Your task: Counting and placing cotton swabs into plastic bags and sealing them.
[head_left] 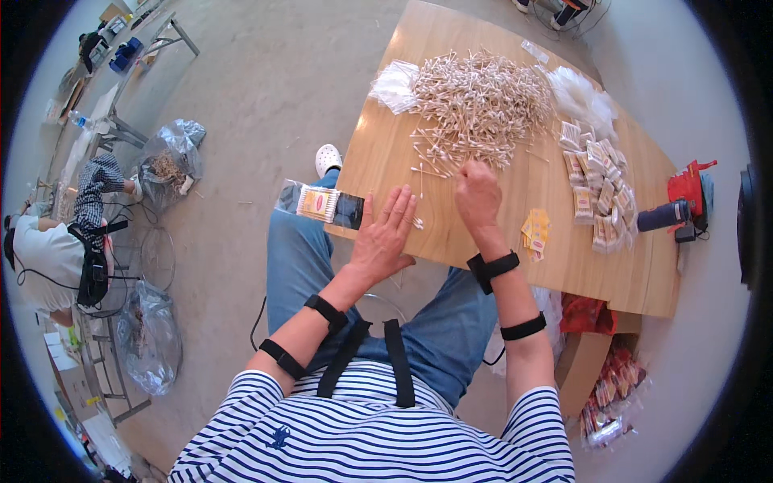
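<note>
Most swabs (pixel 483 101) sit in one big heap on the desk (pixel 374 153), just beyond the right hand (pixel 479 193). That hand is curled into a fist, knuckles near the heap's near edge; can't tell if anything is inside. Left hand (pixel 385 235) is flat, palm down, fingers extended and slightly apart, at the desk's near edge; no grip. A few stray swab ends show just beside its index finger, between the hands. More loose ones lie scattered ahead of the hands, off the heap's near side.

Left of left hand: one swab pack (pixel 318 203) on a dark strip (pixel 349 211), at the desk corner by the knee. Ahead of left hand, against the heap: clear bags (pixel 394 87).

Right of right hand: yellow cards (pixel 535 232), overlapping, near the wrist. Further right: a pile of filled packs (pixel 597 181), with clear film (pixel 584 98) beyond them. Past those, at the right edge: dark bottle (pixel 664 216) beside a red bag (pixel 686 189).
</note>
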`<state>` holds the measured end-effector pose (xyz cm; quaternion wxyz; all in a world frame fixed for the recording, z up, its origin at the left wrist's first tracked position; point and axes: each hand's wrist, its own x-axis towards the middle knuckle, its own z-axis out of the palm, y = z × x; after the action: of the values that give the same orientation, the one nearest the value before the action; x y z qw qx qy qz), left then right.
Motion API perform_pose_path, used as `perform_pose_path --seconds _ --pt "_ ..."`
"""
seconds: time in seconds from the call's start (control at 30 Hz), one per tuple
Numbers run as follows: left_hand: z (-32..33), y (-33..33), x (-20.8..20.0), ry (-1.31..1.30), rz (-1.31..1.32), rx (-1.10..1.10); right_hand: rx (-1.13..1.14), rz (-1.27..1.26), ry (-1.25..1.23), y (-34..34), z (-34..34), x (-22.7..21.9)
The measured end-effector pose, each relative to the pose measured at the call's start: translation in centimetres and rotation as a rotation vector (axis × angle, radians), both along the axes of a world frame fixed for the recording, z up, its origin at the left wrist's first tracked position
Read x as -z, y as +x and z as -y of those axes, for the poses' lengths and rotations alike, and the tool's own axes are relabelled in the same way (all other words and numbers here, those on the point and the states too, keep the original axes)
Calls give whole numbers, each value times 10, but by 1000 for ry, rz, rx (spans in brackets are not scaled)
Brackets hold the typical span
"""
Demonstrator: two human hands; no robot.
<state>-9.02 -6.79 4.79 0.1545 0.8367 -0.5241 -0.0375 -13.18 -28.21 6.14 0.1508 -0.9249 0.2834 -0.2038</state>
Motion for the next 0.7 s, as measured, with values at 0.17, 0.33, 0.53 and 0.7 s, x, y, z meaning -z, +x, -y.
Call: perform_pose_path --seconds 0.17,0.33,0.53,0.7 --pt "1 0 1 17 14 -6 -170 20 221 0 -36 12" --pt "1 -1 0 2 20 6 -43 -202 -3 -1 -27 12" --pt "1 0 0 23 8 -13 -167 -7 143 -18 -24 15" --pt "2 0 2 -11 19 -5 -92 23 301 -19 -39 14"
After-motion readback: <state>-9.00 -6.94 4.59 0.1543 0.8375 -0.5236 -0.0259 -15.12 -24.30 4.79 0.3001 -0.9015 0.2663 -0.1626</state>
